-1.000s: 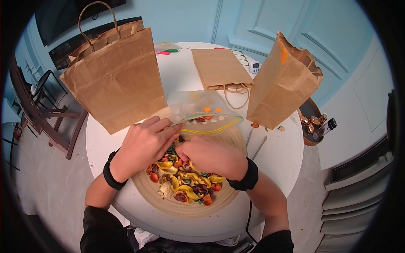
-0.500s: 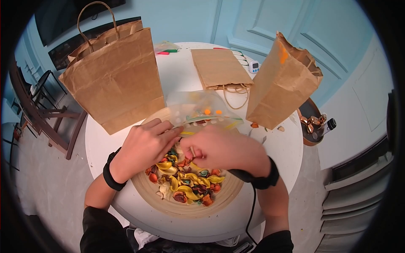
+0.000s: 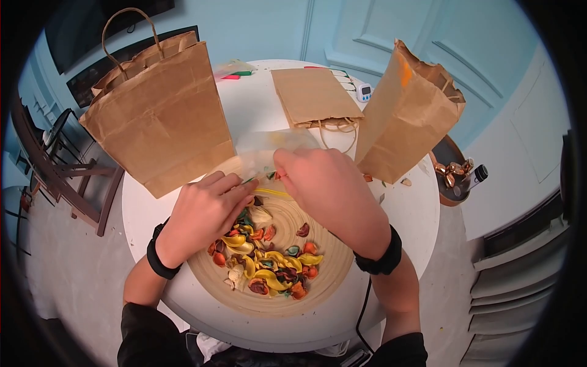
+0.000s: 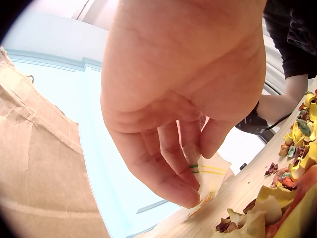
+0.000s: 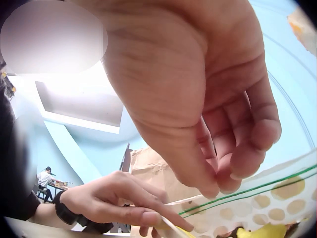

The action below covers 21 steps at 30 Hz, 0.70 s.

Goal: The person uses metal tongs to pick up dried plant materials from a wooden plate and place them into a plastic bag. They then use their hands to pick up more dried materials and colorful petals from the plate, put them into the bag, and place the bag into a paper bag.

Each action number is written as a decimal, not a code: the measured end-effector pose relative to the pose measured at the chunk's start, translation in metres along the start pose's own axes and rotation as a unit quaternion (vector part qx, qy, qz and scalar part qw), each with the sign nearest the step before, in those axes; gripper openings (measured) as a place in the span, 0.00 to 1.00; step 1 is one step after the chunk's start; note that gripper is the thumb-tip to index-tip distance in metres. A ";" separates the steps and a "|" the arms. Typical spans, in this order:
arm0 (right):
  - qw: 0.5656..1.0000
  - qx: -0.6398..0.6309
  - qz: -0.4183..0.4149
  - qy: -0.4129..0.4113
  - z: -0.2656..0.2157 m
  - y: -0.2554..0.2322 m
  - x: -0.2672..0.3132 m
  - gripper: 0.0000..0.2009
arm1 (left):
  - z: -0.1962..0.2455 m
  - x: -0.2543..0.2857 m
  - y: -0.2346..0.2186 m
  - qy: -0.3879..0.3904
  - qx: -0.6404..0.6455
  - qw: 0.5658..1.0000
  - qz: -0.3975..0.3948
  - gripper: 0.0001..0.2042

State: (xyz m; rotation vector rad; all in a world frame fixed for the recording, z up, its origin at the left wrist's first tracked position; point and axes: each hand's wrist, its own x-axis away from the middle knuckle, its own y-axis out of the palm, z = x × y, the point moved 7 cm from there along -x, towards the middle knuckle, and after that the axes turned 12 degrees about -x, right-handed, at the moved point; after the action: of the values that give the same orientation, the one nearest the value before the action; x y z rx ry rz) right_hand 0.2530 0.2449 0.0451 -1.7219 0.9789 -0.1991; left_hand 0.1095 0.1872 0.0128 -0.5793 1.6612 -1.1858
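Note:
Dried petals in yellow, red, orange and dark green (image 3: 275, 272) lie heaped on a round wooden plate (image 3: 299, 214). At the plate's far side lies a clear dotted zip bag (image 3: 257, 147) with some petals inside. My left hand (image 3: 205, 211) pinches the near edge of the bag's mouth between thumb and fingers. My right hand (image 3: 327, 189) is over the mouth, fingers curled and thumb tip meeting the fingertips. In the right wrist view its fingertips come right at the green zip line (image 5: 247, 192); I cannot tell whether a petal is between them.
A tall paper bag with a handle (image 3: 162, 116) stands at left, another paper bag (image 3: 409, 116) at right. Between them a folded paper bag (image 3: 315, 95) lies flat near a small timer (image 3: 364, 92). A brown tray (image 3: 449, 199) holds shiny copper items beside the table.
My right hand picked from the petal heap, lifted a piece, and moved forward to the zip bag's mouth. My left hand has stayed at the bag's edge. The heap's upper part has thinned.

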 end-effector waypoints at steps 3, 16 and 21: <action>0.990 -0.078 -0.121 0.006 -0.005 0.022 0.004 0.07 | -0.001 0.000 0.000 -0.003 0.002 1.000 0.009 0.12; 0.975 -0.102 -0.177 -0.092 -0.018 0.090 0.031 0.12 | -0.003 0.001 -0.002 -0.012 0.001 1.000 0.011 0.12; 0.966 -0.135 -0.208 -0.077 -0.011 0.097 0.031 0.05 | -0.001 0.001 -0.002 -0.015 0.000 1.000 0.006 0.11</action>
State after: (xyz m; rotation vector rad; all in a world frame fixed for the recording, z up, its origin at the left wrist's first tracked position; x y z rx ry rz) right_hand 0.2172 0.2091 -0.0443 -2.1509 0.5375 -0.2053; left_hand 0.1074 0.1860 0.0144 -0.5828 1.6374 -1.1643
